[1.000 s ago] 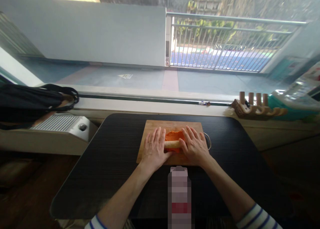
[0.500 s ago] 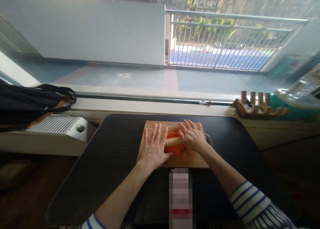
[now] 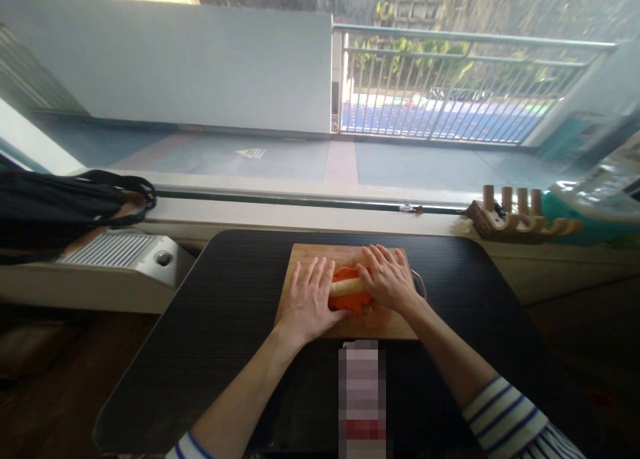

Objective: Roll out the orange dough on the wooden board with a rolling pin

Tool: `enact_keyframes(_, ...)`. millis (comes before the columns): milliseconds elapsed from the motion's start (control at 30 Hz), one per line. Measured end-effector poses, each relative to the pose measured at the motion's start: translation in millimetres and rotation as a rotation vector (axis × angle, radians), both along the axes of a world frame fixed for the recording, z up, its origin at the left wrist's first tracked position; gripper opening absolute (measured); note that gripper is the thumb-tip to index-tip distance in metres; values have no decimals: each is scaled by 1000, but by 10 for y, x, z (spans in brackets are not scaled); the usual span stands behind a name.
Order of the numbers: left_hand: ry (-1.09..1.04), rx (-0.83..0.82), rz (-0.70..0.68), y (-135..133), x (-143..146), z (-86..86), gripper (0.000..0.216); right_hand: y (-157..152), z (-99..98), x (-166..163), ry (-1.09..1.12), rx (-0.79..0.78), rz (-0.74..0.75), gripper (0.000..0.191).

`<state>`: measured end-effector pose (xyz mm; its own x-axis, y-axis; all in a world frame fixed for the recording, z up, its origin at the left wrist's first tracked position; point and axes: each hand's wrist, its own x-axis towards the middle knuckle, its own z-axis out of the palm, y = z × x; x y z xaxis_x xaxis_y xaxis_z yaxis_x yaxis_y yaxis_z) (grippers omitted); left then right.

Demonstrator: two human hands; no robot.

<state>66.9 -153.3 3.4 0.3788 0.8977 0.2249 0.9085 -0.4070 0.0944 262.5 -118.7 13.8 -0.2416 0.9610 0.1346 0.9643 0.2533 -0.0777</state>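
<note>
Dark counter [image 3: 220, 325] is set against a window sill; a wooden cutting board [image 3: 305, 255] lies at its far middle. Orange dough [image 3: 350, 300] is seen on the board, under a pale rolling pin [image 3: 346, 286] laid crosswise over it. Dough is judged partly flattened: a low lumpy patch, uneven at the edges, covering only a small middle part of the board. More rolling is judged to be left; no thin even sheet is seen yet

Left hand [image 3: 307, 302]: flat, fingers spread and extended, palm pressed down on the left end of the rolling pin. Nothing is gripped; the pin is only borne on. Right hand [image 3: 389, 280]: also flat, fingers slightly apart and pointing forward-left, laid on the pin's right end and partly covering the dough. Only the middle stretch of the pin is visible between the two hands

Also noted: black bag [image 3: 60, 209] and a white ribbed appliance [image 3: 117, 252] to the left, a wooden peg rack [image 3: 520, 219] on the sill to the right, striped sleeves at both wrists
</note>
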Motion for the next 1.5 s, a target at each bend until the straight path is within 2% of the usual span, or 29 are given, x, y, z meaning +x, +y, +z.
enact_keyframes(100, -33, 15, -4, -10, 7, -4, 87, 21, -7, 11, 17, 4, 6, 52)
enact_keyframes(233, -67, 77, 78, 17, 48, -69, 64, 124, 10, 4, 25, -32, 24, 53)
enact_keyframes(433, -83, 192, 106, 46, 102, -169, 53, 313, 63, -27, 56, -162, 29, 53)
enact_keyframes(667, -64, 249, 141, -2, 143, -192, 50, 525, 62, -123, 89, -243, -94, 46)
enact_keyframes(867, -87, 257, 170, -23, 169, -232, 48, 651, 67, -222, 112, -212, -176, 39)
enact_keyframes(1267, -53, 298, 189, -40, 203, -209, 45, 844, 70, -344, 108, -228, -189, 40)
enact_keyframes(1500, -103, 266, 209, -72, 244, -175, 44, 892, 88, -404, 139, -138, -167, 37)
